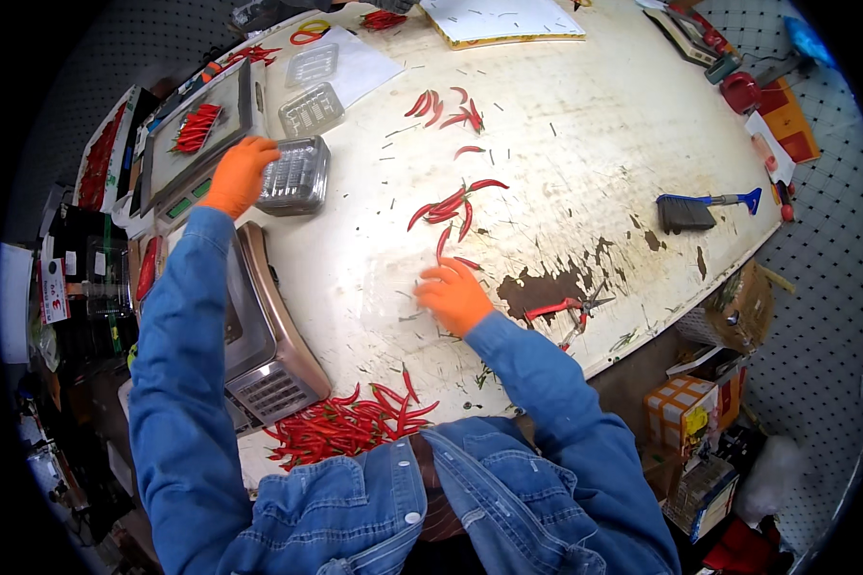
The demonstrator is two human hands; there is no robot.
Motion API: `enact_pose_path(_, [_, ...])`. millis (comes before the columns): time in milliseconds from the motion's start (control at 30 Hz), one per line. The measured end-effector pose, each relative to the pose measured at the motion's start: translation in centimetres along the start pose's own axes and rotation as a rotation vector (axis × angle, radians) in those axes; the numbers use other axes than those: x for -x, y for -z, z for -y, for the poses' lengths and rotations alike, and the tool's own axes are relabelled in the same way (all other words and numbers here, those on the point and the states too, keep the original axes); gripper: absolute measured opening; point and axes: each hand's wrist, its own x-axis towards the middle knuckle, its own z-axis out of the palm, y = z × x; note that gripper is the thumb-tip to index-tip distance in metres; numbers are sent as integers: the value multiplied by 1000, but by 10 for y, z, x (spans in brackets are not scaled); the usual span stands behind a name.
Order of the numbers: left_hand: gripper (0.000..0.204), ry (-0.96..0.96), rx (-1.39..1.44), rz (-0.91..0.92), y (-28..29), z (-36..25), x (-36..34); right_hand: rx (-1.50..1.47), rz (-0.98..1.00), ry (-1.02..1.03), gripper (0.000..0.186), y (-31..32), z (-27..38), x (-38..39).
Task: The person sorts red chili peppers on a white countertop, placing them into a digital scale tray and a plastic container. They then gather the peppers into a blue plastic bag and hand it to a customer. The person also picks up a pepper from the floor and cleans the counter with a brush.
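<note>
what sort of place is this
Likely a small produce-packing workspace: a heap of slender red chillies lies on a worn white table, with clear rectangular plastic trays beside what looks like a flat grey weighing scale bearing more chillies.

Seen from the wearer's head through the left of two side-by-side fisheye cameras, upright and unmirrored. Aimed steeply down past a blue denim jacket (302,494) at the lower edge, facing forward over a worn white worktable (604,115). Near enough to frame the orange-gloved left hand (241,175) and right hand (454,295) whole, wide enough to catch dotted floor (839,240) beyond. Curved toward a black rim.
</note>
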Motion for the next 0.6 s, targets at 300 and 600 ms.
enact_pose_path(300, [21,312,613,248,-83,-150,-44,44,-25,-121,32,-17,-28,-36])
enact_pose_path(600, [21,448,551,263,-157,-193,-67,-14,-340,-590,24,26,-70,15])
